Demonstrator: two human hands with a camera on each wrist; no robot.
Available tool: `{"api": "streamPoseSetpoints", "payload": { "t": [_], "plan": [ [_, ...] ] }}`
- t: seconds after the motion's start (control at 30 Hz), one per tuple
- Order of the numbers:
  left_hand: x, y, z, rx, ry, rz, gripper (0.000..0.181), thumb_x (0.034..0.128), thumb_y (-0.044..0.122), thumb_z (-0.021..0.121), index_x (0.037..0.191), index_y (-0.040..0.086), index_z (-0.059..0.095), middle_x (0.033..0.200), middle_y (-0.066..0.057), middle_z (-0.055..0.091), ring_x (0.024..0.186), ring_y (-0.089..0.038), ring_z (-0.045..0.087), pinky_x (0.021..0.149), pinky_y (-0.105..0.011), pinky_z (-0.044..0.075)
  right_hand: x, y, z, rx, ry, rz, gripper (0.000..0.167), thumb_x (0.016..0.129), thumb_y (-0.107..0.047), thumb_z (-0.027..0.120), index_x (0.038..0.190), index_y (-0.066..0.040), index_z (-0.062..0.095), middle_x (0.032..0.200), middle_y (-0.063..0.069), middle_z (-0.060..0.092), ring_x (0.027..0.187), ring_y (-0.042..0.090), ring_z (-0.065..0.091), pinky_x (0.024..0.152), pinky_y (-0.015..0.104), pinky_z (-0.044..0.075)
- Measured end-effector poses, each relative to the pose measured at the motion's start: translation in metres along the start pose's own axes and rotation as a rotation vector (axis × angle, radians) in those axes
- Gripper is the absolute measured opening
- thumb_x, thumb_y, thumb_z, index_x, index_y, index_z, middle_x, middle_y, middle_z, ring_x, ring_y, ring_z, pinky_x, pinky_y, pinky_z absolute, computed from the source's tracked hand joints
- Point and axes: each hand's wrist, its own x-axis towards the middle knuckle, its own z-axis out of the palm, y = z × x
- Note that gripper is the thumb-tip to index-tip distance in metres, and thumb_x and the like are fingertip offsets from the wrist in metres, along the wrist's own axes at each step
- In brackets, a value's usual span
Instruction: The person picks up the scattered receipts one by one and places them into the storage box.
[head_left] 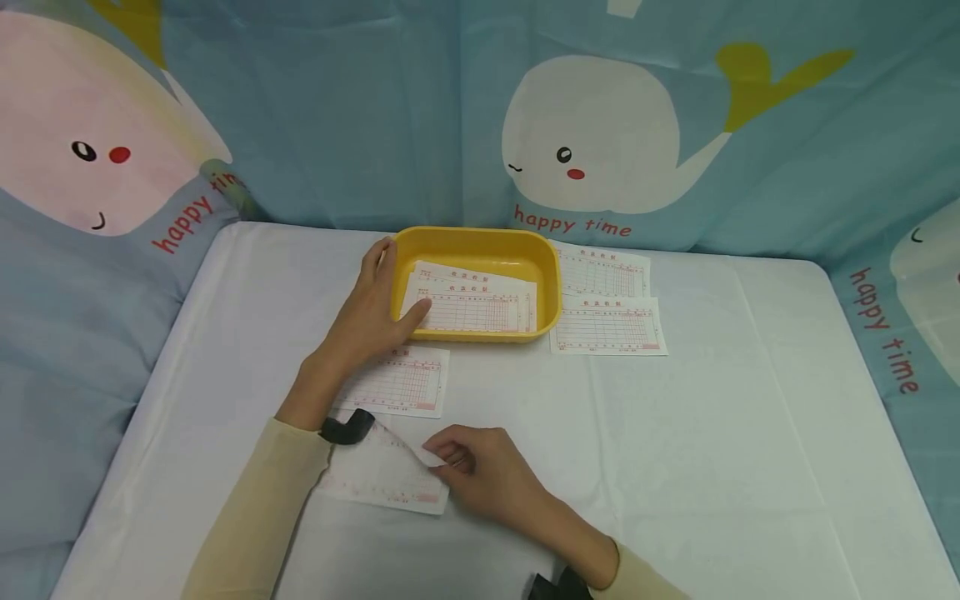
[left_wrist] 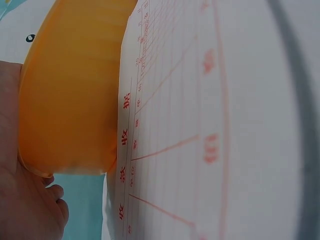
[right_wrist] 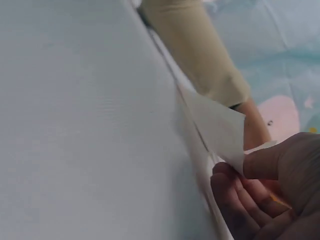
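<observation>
My left hand [head_left: 367,308] grips the left end of a yellow plastic tray [head_left: 480,337], its thumb over the front rim; the tray's side fills much of the left wrist view. Printed receipt slips [head_left: 472,310] with red lines lie inside the tray. Below it, my right hand [head_left: 491,475] pinches the corner of a receipt [head_left: 382,479] between thumb and fingers. That corner is lifted and bent up, as the right wrist view also shows. Another receipt [head_left: 408,387] lies flat between this one and the tray, partly under my left wrist.
Two more receipts, an upper one [head_left: 607,271] and a lower one [head_left: 609,327], lie at the tray's right side. All of it stands on a white-covered table [head_left: 720,467]. A blue whale-print curtain [head_left: 375,108] borders the table's back and sides.
</observation>
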Motion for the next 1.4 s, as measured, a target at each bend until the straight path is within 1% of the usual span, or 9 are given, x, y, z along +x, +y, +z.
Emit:
{"api": "streamPoseSetpoints", "payload": {
  "t": [0.1,0.3,0.43,0.67,0.83,1.0,1.13,1.3,1.4],
  "plan": [
    [0.0,0.0,-0.001,0.003,-0.003,-0.002,0.1,0.0996,0.049,0.063,0.172,0.013,0.004,0.178,-0.007,0.007,0.156,-0.033,0.035,0.127,-0.054,0.037,0.002,0.003,-0.007,0.059,-0.001,0.028,0.018,0.092,-0.004,0.08,0.11,-0.008,0.078,0.094,0.005,0.08,0.075,-0.004,0.068,0.068,0.018,0.061],
    [0.0,0.001,-0.001,0.009,-0.009,-0.007,0.101,0.0997,0.05,0.062,0.172,0.013,0.003,0.178,-0.006,0.006,0.158,-0.032,0.033,0.128,-0.054,0.035,0.004,0.006,-0.023,0.058,0.015,0.078,0.011,0.092,-0.01,0.081,0.102,-0.006,0.081,0.089,0.005,0.081,0.073,-0.001,0.07,0.068,0.019,0.06],
    [-0.001,0.0,0.0,0.011,-0.007,-0.006,0.101,0.0997,0.05,0.063,0.172,0.013,0.003,0.178,-0.006,0.006,0.158,-0.033,0.033,0.128,-0.054,0.036,0.004,0.006,-0.035,0.05,0.03,0.108,0.009,0.092,-0.013,0.083,0.1,-0.009,0.081,0.089,0.003,0.081,0.075,0.002,0.073,0.069,0.02,0.06],
    [-0.002,0.0,0.0,0.014,-0.011,-0.014,0.101,0.1001,0.051,0.062,0.172,0.012,0.002,0.178,-0.007,0.005,0.157,-0.034,0.034,0.128,-0.055,0.035,0.003,0.004,-0.058,0.055,0.079,0.111,0.008,0.09,-0.018,0.085,0.096,-0.015,0.081,0.088,0.0,0.08,0.075,0.004,0.074,0.068,0.021,0.058],
    [-0.001,0.0,-0.001,0.014,-0.011,-0.004,0.1,0.1004,0.05,0.061,0.172,0.012,0.003,0.178,-0.007,0.006,0.157,-0.034,0.034,0.128,-0.055,0.035,0.004,0.003,-0.078,0.065,0.144,0.122,0.008,0.091,-0.019,0.084,0.097,-0.013,0.081,0.086,0.002,0.08,0.072,0.008,0.072,0.066,0.02,0.054],
    [0.0,0.0,0.0,0.008,-0.014,0.005,0.099,0.1011,0.049,0.061,0.172,0.011,0.002,0.178,-0.008,0.005,0.157,-0.035,0.033,0.127,-0.056,0.036,0.006,-0.002,-0.099,0.022,0.228,0.114,0.008,0.093,-0.019,0.083,0.098,-0.014,0.081,0.086,0.002,0.079,0.072,0.009,0.068,0.062,0.019,0.049],
    [0.0,0.0,0.001,-0.002,-0.015,0.004,0.099,0.1013,0.05,0.06,0.172,0.011,0.002,0.179,-0.007,0.003,0.159,-0.033,0.031,0.128,-0.055,0.035,0.006,-0.008,-0.114,-0.006,0.294,0.081,0.009,0.093,-0.015,0.082,0.1,-0.011,0.078,0.093,0.005,0.079,0.077,0.011,0.071,0.064,0.02,0.053],
    [-0.001,0.001,0.0,-0.002,-0.018,0.0,0.1,0.1013,0.05,0.06,0.172,0.012,0.001,0.179,-0.007,0.003,0.156,-0.034,0.035,0.126,-0.055,0.037,0.01,-0.012,-0.13,-0.006,0.344,0.073,0.01,0.093,-0.012,0.082,0.1,-0.009,0.076,0.098,0.008,0.078,0.079,0.013,0.071,0.063,0.019,0.053],
    [-0.001,0.0,-0.001,-0.008,-0.013,0.002,0.099,0.1016,0.049,0.061,0.172,0.012,0.002,0.179,-0.007,0.003,0.154,-0.035,0.037,0.125,-0.056,0.039,0.014,-0.011,-0.14,-0.033,0.386,0.068,0.009,0.094,-0.011,0.08,0.1,-0.007,0.075,0.101,0.009,0.077,0.084,0.013,0.071,0.067,0.017,0.055]
  ]
}}
